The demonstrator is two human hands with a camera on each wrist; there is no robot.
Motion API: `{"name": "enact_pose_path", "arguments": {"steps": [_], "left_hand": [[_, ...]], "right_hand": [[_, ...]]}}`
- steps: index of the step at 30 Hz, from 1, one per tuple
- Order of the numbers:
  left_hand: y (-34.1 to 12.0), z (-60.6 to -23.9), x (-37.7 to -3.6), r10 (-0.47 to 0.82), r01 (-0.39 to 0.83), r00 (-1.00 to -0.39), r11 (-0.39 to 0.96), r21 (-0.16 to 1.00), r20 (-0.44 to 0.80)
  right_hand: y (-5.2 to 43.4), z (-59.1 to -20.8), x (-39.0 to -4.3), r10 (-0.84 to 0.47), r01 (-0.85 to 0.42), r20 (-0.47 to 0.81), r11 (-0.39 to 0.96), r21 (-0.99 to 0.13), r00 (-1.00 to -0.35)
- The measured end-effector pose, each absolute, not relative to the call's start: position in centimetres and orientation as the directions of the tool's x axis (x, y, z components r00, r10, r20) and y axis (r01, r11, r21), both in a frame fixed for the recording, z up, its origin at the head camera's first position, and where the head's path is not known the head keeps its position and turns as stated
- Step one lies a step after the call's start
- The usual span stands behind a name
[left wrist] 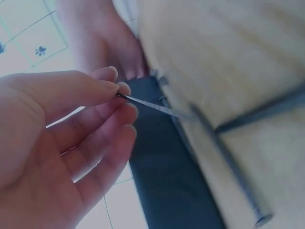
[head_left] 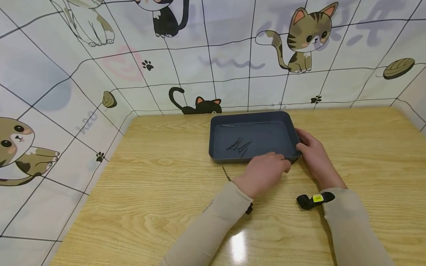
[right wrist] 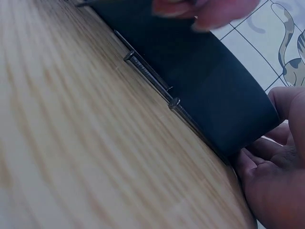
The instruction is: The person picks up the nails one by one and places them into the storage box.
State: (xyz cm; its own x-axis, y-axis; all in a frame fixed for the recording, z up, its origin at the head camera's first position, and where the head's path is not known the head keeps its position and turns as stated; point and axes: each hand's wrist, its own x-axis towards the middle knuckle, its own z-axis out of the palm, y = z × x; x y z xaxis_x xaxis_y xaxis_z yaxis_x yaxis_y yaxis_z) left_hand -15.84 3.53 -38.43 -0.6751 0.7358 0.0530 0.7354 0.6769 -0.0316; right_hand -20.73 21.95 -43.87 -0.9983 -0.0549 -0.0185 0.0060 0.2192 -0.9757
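Observation:
A dark grey tray sits on the wooden table with several nails inside. My left hand is at the tray's front right side. Its thumb and forefinger pinch a thin nail by one end, while the other fingers curve loosely below. My right hand grips the tray by its right end, thumb at the rim. On the table along the tray's outer front wall lie more nails. Another nail is partly hidden by my left forearm.
Behind the wooden table stands a wall covering with cat drawings and grid lines. It also runs along the left side. The tray's far wall is close to the back edge of the table.

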Motion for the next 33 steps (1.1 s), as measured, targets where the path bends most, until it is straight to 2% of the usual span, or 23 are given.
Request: {"name": "enact_pose_path", "arguments": {"steps": [8, 11, 16, 24, 33], "left_hand": [[1.1, -36.0, -17.3, 0.705, 0.742, -0.668, 0.656, 0.138, 0.239], [0.0, -35.3, -18.1, 0.668, 0.723, -0.687, 0.667, 0.179, 0.286], [-2.5, -34.9, -19.9, 0.560, 0.646, -0.755, 0.723, 0.244, 0.340], [-6.6, -35.8, -22.1, 0.335, 0.449, -0.874, 0.834, 0.321, 0.351], [-8.0, -36.9, -23.1, 0.187, 0.314, -0.929, 0.856, 0.412, 0.320]], "right_hand": [[21.9, -43.7, -20.8, -0.055, -0.001, -0.011, 0.210, -0.978, -0.998], [21.9, -43.5, -20.9, -0.047, 0.009, -0.019, 0.210, -0.978, -0.999], [21.8, -43.5, -20.9, -0.042, 0.025, -0.035, 0.224, -0.974, -0.999], [21.7, -43.6, -20.7, -0.031, 0.041, -0.049, 0.239, -0.970, -0.998], [21.8, -43.7, -20.7, -0.039, 0.029, -0.038, 0.202, -0.979, -0.998]]}}
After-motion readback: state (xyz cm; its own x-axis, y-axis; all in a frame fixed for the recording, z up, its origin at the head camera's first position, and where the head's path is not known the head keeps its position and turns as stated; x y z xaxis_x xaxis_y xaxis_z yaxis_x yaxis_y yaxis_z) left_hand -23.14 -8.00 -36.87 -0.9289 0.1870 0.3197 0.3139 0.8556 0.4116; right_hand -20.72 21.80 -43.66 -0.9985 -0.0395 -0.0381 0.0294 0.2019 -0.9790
